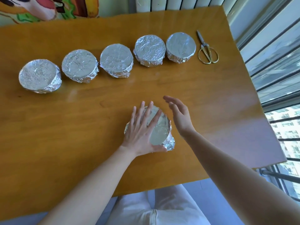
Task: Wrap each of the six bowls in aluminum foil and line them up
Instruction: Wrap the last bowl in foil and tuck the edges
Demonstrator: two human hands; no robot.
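Nearest me, I see the left hand (pixel 142 132) pressing flat, fingers spread wide, on a foil-wrapped bowl (pixel 159 127) at the bench's (pixel 81 127) front middle. The right hand (pixel 180 116) hangs open just beside it, not touching. Farther back, five wrapped bowls (pixel 116 60) stand in a row, with scissors (pixel 207 49) at its right end.

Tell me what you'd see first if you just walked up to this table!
Five shiny round bowls wrapped in crinkly aluminum foil stand in a row across the far side of the orange-brown wooden table, with gold-handled metal scissors at the row's right end. Nearer the front, a sixth foil-wrapped bowl sits alone under the flat, spread left hand, while the right hand is open just beside it.
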